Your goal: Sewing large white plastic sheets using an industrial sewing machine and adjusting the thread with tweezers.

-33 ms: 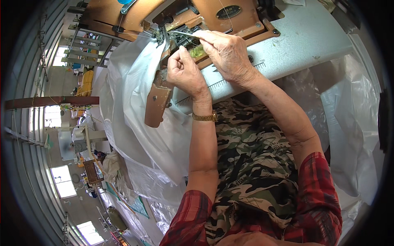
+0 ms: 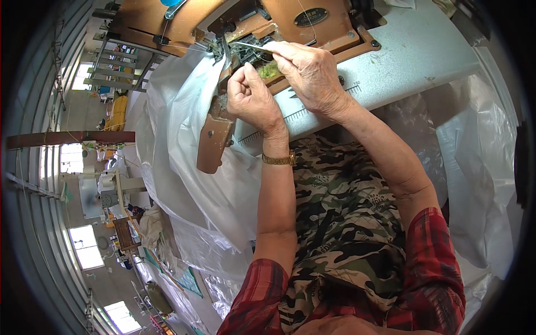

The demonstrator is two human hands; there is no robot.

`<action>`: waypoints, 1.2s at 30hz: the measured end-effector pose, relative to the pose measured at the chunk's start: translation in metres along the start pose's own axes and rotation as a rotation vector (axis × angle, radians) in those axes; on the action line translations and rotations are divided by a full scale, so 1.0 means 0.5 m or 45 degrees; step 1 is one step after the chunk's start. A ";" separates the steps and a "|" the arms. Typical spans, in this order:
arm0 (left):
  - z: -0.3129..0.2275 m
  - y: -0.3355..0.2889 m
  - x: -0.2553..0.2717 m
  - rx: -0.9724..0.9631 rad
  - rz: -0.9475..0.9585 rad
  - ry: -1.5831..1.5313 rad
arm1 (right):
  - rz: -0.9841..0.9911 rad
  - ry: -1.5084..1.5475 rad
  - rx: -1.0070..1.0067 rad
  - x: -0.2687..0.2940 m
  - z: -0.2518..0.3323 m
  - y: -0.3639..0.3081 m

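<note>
My right hand (image 2: pixel 314 75) pinches a pair of slim metal tweezers (image 2: pixel 248 46), whose tips point left into the opened workings of an orange-brown sewing machine (image 2: pixel 279 11). Beside it, my left hand (image 2: pixel 252 101) is closed, thumb pressed to the curled fingers, at the near edge of that opening. Whatever it may hold is too small or hidden to make out. Grey lint (image 2: pixel 218 50) clings around the dark metal parts, and a clump of yellow-green fluff (image 2: pixel 269 70) lies between my hands. A gold-coloured watch (image 2: pixel 278 159) circles my left wrist.
A brown metal arm piece (image 2: pixel 215 142) juts out left of my left hand. White plastic sheeting (image 2: pixel 173 128) drapes down the left side, and more clear plastic (image 2: pixel 474 151) hangs at right. The pale machine table (image 2: pixel 413 50) carries a ruler scale. Camouflage cloth (image 2: pixel 340 223) covers my lap.
</note>
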State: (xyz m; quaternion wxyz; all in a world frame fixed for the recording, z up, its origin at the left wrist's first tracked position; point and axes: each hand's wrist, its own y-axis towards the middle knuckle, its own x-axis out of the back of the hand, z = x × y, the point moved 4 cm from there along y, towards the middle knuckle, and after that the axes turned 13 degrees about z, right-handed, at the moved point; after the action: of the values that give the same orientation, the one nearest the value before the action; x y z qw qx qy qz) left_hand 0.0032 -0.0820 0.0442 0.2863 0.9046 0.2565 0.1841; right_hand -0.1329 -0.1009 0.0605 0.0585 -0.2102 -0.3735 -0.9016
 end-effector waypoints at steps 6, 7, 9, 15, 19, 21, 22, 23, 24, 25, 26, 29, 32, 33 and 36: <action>-0.037 0.009 -0.021 0.051 0.028 -0.070 | -0.119 0.102 0.096 0.022 -0.011 -0.019; -0.036 0.015 -0.027 0.098 0.043 -0.145 | -0.131 0.077 0.131 0.024 -0.011 -0.020; -0.030 0.026 -0.028 0.064 0.059 -0.120 | -0.144 0.052 0.169 0.028 -0.011 -0.023; -0.017 0.049 -0.032 0.000 0.028 -0.050 | -0.080 0.164 0.104 0.043 -0.003 -0.026; -0.007 0.046 -0.022 -0.037 0.015 -0.101 | -0.087 0.230 0.068 0.045 -0.012 -0.031; -0.006 0.043 -0.026 -0.074 -0.010 -0.114 | -0.090 0.237 0.061 0.046 -0.016 -0.032; -0.006 0.041 -0.025 -0.073 -0.016 -0.078 | -0.084 0.174 0.080 0.047 -0.013 -0.034; -0.007 0.039 -0.025 -0.072 -0.022 -0.043 | -0.079 0.111 0.100 0.048 -0.010 -0.035; -0.007 0.039 -0.024 -0.071 -0.024 -0.044 | -0.076 0.110 0.101 0.049 -0.008 -0.038; -0.006 0.040 -0.024 -0.068 -0.015 -0.082 | -0.073 0.186 0.027 0.050 -0.009 -0.041; -0.006 0.041 -0.024 -0.066 -0.005 -0.118 | -0.069 0.263 -0.047 0.051 -0.012 -0.042; -0.006 0.039 -0.024 -0.104 0.014 -0.061 | -0.003 0.311 -0.123 0.050 -0.011 -0.043; -0.002 0.038 -0.025 -0.062 0.005 -0.134 | 0.038 0.319 -0.221 0.050 -0.009 -0.041; -0.002 0.037 -0.024 -0.063 0.003 -0.134 | 0.038 0.319 -0.219 0.046 -0.009 -0.042; 0.000 0.032 -0.019 -0.038 0.013 -0.235 | -0.064 0.265 -0.163 0.048 -0.006 -0.052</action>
State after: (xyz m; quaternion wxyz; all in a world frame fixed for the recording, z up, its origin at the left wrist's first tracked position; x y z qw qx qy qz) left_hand 0.0012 -0.0986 0.0519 0.3213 0.9146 0.2217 0.1054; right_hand -0.1622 -0.0833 0.0520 0.0608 -0.1094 -0.3123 -0.9417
